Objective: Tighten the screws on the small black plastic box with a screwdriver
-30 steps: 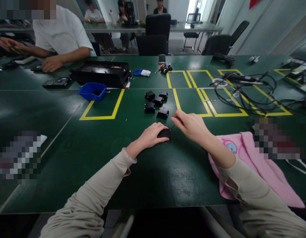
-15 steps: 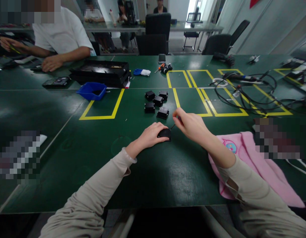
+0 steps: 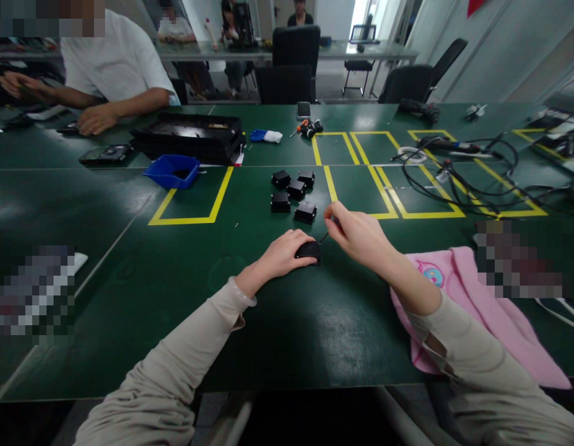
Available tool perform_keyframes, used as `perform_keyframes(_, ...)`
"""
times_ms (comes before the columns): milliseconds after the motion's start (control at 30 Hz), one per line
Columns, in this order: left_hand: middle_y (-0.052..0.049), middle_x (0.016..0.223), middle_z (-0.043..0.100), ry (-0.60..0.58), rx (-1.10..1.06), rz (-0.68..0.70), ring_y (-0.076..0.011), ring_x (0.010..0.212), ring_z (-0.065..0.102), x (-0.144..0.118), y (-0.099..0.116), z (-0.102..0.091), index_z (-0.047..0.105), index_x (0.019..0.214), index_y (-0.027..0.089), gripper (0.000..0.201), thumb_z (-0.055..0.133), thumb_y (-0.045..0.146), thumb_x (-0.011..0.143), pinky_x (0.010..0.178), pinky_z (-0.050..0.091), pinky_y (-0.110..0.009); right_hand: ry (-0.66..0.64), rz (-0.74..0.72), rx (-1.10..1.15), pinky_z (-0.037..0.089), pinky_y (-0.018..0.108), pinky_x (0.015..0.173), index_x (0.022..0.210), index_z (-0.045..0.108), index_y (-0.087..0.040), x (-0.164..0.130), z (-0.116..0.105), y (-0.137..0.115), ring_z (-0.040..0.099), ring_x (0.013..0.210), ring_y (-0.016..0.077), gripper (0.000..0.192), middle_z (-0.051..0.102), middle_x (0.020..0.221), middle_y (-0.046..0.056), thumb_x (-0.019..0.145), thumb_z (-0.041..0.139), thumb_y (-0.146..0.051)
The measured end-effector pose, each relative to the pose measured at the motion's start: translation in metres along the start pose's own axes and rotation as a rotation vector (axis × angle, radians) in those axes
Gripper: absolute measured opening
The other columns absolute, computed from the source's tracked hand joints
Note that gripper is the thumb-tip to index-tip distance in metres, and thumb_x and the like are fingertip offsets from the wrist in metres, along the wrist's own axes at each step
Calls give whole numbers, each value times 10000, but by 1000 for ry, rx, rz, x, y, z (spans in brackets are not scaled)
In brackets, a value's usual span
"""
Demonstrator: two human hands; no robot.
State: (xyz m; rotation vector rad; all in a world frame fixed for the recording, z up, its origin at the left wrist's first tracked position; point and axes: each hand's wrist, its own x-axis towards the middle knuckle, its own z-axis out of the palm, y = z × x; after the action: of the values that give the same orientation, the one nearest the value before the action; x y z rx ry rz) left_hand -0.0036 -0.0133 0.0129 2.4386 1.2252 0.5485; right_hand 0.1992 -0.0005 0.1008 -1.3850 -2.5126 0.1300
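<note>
Left hand point(image 3: 281, 253) pressed flat over small black box point(image 3: 309, 250), right hand point(image 3: 356, 236) pinching thin tool point(image 3: 323, 238) just beside it, five black boxes point(image 3: 293, 196) beyond

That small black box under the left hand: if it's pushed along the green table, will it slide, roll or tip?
The small black box looks low and flat-bottomed, so it would probably slide rather than roll or tip. The green table is glossy, so it may skid easily; the left hand presses on it, perhaps for that reason. It looks like rigid plastic, probably light.

Green tables point(image 3: 129, 272), black office chairs point(image 3: 296, 49) behind
</note>
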Motion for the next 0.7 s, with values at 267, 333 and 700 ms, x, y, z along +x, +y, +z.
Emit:
perform_keyframes(267,-69,1126,580,-11,3,-10,-236,1035,535,0,1,-1,552,1174,215,407,629,466,863,891,450,-364,12,2,11,252,267,563,1099,516,-188,0,2,1,577,632,165,295,671,782,33,958,321,-358)
perform_keyframes(333,-68,1126,581,-11,0,-14,-237,1033,536,1,1,-1,554,1169,219,400,626,468,864,889,451,-366,19,0,21,261,267,569,1120,502,-181,0,3,1,583,644,164,294,677,808,41,952,323,-343)
perform_keyframes(700,-68,1131,581,-12,4,-8,-234,1036,534,1,0,-1,550,1174,212,408,629,465,864,890,454,-364,1,-2,-22,236,269,556,1055,543,-196,0,0,1,559,615,156,292,660,762,28,960,322,-362)
